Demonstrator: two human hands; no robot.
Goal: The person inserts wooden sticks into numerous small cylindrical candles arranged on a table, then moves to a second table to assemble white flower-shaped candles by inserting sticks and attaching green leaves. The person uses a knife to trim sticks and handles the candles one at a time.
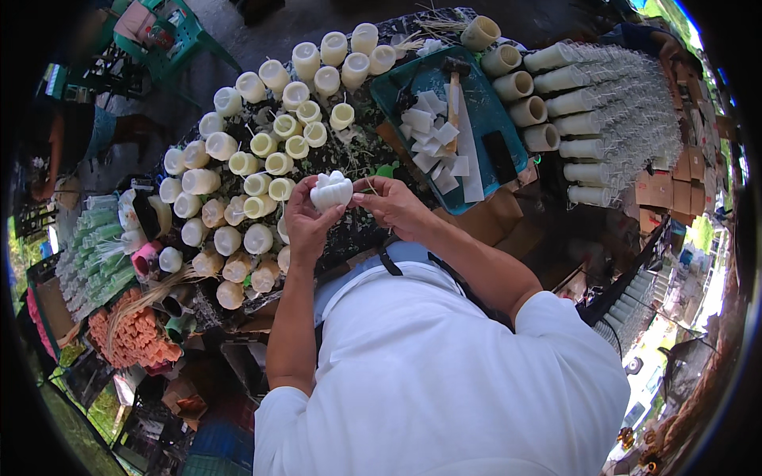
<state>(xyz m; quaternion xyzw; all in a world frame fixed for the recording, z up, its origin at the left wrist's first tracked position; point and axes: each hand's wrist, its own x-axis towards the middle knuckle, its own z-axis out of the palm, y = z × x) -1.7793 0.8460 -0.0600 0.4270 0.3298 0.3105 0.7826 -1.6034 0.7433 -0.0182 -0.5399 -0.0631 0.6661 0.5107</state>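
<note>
A small white ribbed, pumpkin-shaped wax candle (332, 191) is held up over the near edge of the dark worktable. My left hand (305, 218) grips it from the left, with the thumb in front. On its right side, my right hand (394, 208) has thumb and forefinger pinched together close to the candle. A thin pale strand, like a wick, shows at those fingertips, though its full length cannot be made out. Just left of my hands stand yellowish hollow wax cups (257, 184) and rounder cream candles (258, 239), many with wicks sticking up.
A teal tray (494, 119) at the right holds white wax pieces (429, 127), a hammer (453, 95) and a dark block (498, 157). Beyond it lie rows of pale wax cylinders (583, 124). Bundled orange sticks (131, 333) and greenish tapers (95, 262) lie left. A green chair (178, 47) stands behind.
</note>
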